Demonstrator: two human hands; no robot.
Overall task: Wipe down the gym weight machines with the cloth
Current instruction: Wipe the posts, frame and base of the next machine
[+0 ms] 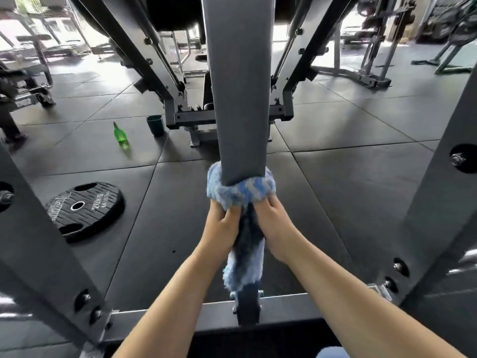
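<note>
Cloth (241, 192), fluffy and mottled blue and white, is looped around the back of a thick grey steel beam (238, 86) that runs away from me down the middle of the view. I hold one end in each hand so the loop hugs the metal on several faces at once. That seems the reason for the grip: pulling the two ends toward me keeps the fabric tight against the beam, so a slide along it would clean more than a flat palm could.

My left hand (223, 226) has its fingers (231, 211) curled into the fabric just below the loop. My right hand (275, 223) mirrors it on the other side, its fingers also bunched into the fabric. Between my hands the loose tail of the cloth hangs down, dark in the shadow, then pale blue at its end, over the bracket where the beam meets the frame's cross bar (180, 310).

Both forearms reach forward from the bottom of the view, nearly parallel.

On the rubber floor tiles (348, 177) to my left lies a black weight plate (84, 209) marked twenty kilograms. Further off stand a green spray bottle (120, 134) and a dark green cup (155, 125), set near the machine's base, probably within reach for wetting the cloth again. Other machines fill the bright background.
</note>
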